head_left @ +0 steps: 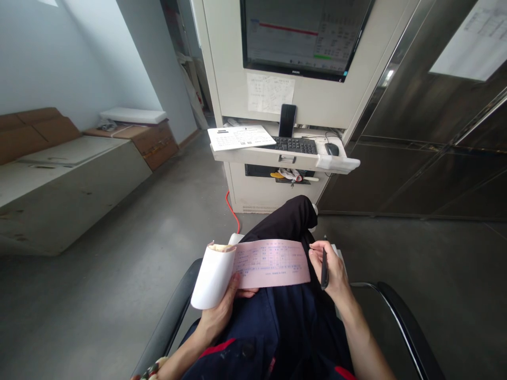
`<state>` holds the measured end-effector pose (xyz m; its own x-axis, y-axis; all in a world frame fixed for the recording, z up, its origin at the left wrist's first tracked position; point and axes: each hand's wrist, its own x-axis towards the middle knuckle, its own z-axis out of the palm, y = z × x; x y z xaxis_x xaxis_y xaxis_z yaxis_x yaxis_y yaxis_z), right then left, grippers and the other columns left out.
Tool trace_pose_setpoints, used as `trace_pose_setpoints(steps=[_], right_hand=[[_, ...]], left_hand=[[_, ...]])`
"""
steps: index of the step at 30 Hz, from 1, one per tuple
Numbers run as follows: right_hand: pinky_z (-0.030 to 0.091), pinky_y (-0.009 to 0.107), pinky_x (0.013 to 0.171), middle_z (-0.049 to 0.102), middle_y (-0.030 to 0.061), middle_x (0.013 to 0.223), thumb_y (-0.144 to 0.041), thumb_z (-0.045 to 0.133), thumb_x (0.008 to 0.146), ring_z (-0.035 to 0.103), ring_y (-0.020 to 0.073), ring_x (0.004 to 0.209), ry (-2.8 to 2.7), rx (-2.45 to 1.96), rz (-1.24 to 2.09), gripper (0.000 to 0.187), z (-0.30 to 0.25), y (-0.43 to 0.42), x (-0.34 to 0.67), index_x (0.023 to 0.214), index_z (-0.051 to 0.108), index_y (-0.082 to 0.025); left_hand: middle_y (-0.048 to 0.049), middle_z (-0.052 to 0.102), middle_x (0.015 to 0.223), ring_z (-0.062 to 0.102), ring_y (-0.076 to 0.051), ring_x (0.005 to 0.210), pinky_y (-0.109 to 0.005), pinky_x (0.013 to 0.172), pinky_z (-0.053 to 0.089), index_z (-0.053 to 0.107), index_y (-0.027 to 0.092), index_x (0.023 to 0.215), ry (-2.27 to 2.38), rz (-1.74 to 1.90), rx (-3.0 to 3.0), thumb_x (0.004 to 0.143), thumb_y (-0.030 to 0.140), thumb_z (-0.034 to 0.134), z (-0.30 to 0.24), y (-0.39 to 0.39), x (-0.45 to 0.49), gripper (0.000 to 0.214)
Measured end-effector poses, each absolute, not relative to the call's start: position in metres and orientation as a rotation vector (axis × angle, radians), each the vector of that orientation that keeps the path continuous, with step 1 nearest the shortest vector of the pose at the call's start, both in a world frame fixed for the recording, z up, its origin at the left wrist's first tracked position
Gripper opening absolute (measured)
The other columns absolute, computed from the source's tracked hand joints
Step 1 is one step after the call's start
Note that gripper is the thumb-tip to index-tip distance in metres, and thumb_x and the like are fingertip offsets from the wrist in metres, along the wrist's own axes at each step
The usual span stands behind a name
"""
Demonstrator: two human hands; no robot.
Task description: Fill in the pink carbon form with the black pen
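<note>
On my lap lies a pad of forms, its pink sheet (273, 264) printed and filled in with blue writing. The pad's white pages (214, 277) are folded over at the left. My left hand (224, 306) grips the pad there, thumb on the front and fingers underneath. Just off the sheet's right end, my right hand (330, 266) is closed around a black pen (325, 268). The pen slants across the fingers and is apart from the paper.
Ahead stands a cabinet with a monitor (304, 37). Its pulled-out tray (265, 157) carries a keyboard (295, 144), a mouse (331, 149), a phone (287, 120) and a white paper (241, 137). Chair armrests (404, 316) flank me. A red cable (233, 211) runs along the floor. Boxes (154, 140) stand left.
</note>
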<state>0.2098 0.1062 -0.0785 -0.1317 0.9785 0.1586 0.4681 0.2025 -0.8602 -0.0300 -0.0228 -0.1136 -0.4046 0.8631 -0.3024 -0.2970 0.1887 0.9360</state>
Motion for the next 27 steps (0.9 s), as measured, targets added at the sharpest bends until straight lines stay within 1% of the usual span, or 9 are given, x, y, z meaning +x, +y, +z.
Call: trace_pose_setpoints(steps=[4, 7, 9, 11, 15, 18, 21, 24, 27], right_hand=[[0.057, 0.04, 0.082, 0.072, 0.0092, 0.097, -0.045, 0.058, 0.087, 0.071, 0.026, 0.093, -1.747, -1.352, 0.921, 0.025, -0.08, 0.105, 0.208, 0.098, 0.058, -0.022], [0.059, 0.039, 0.079, 0.073, 0.0108, 0.098, -0.047, 0.061, 0.084, 0.071, 0.0267, 0.094, -1.734, -1.333, 0.958, 0.028, -0.082, 0.107, 0.209, 0.097, 0.058, -0.022], [0.059, 0.04, 0.08, 0.072, 0.012, 0.1, -0.048, 0.063, 0.083, 0.07, 0.0275, 0.097, -1.722, -1.311, 0.981, 0.03, -0.083, 0.107, 0.209, 0.098, 0.057, -0.022], [0.059, 0.041, 0.081, 0.072, 0.0121, 0.101, -0.049, 0.063, 0.084, 0.07, 0.0279, 0.098, -1.707, -1.29, 1.002, 0.031, -0.084, 0.106, 0.207, 0.098, 0.058, -0.022], [0.059, 0.042, 0.076, 0.073, 0.0096, 0.094, -0.05, 0.064, 0.084, 0.07, 0.028, 0.09, -1.674, -1.271, 1.041, 0.029, -0.086, 0.104, 0.205, 0.094, 0.06, -0.023], [0.058, 0.039, 0.07, 0.071, 0.0094, 0.092, -0.05, 0.065, 0.084, 0.069, 0.0272, 0.086, -1.624, -1.26, 1.065, 0.03, -0.084, 0.105, 0.208, 0.095, 0.059, -0.022], [0.056, 0.034, 0.066, 0.068, 0.0074, 0.09, -0.049, 0.065, 0.083, 0.067, 0.0242, 0.082, -1.558, -1.223, 1.097, 0.031, -0.08, 0.107, 0.213, 0.094, 0.055, -0.022], [0.054, 0.03, 0.063, 0.063, 0.0028, 0.085, -0.046, 0.069, 0.08, 0.064, 0.0201, 0.075, -1.505, -1.169, 1.139, 0.031, -0.074, 0.108, 0.218, 0.092, 0.053, -0.022], [0.052, 0.028, 0.058, 0.061, 0.0004, 0.081, -0.041, 0.075, 0.075, 0.062, 0.018, 0.07, -1.458, -1.127, 1.168, 0.034, -0.07, 0.109, 0.221, 0.092, 0.052, -0.023]], left_hand=[[-0.0123, 0.072, 0.078, 0.069, -0.03, 0.072, -0.039, 0.081, 0.06, 0.07, 0.016, 0.074, 1.443, 1.439, 0.621, 0.07, 0.065, 0.075, -0.112, -0.025, -0.031, 0.049], [-0.0126, 0.072, 0.079, 0.069, -0.031, 0.074, -0.039, 0.085, 0.059, 0.071, 0.017, 0.073, 1.449, 1.413, 0.658, 0.071, 0.066, 0.073, -0.11, -0.025, -0.032, 0.05], [-0.0126, 0.072, 0.079, 0.07, -0.031, 0.075, -0.04, 0.087, 0.058, 0.072, 0.017, 0.072, 1.445, 1.401, 0.672, 0.072, 0.066, 0.072, -0.109, -0.024, -0.033, 0.049], [-0.0118, 0.072, 0.079, 0.07, -0.03, 0.074, -0.04, 0.085, 0.059, 0.073, 0.017, 0.073, 1.413, 1.413, 0.675, 0.073, 0.064, 0.073, -0.108, -0.022, -0.033, 0.047], [-0.0113, 0.072, 0.075, 0.069, -0.029, 0.071, -0.039, 0.082, 0.061, 0.073, 0.017, 0.07, 1.371, 1.439, 0.7, 0.074, 0.063, 0.073, -0.107, -0.021, -0.033, 0.046], [-0.0117, 0.072, 0.076, 0.069, -0.028, 0.071, -0.038, 0.083, 0.06, 0.073, 0.016, 0.071, 1.405, 1.429, 0.685, 0.072, 0.064, 0.073, -0.107, -0.021, -0.034, 0.048], [-0.0116, 0.072, 0.076, 0.069, -0.029, 0.071, -0.038, 0.081, 0.06, 0.072, 0.016, 0.072, 1.445, 1.431, 0.651, 0.069, 0.067, 0.074, -0.104, -0.02, -0.034, 0.051], [-0.012, 0.071, 0.072, 0.068, -0.03, 0.069, -0.039, 0.083, 0.059, 0.07, 0.017, 0.066, 1.471, 1.415, 0.635, 0.063, 0.072, 0.075, -0.1, -0.02, -0.034, 0.055], [-0.0119, 0.071, 0.072, 0.068, -0.029, 0.067, -0.038, 0.082, 0.06, 0.07, 0.017, 0.066, 1.46, 1.435, 0.633, 0.064, 0.07, 0.075, -0.099, -0.02, -0.034, 0.054]])
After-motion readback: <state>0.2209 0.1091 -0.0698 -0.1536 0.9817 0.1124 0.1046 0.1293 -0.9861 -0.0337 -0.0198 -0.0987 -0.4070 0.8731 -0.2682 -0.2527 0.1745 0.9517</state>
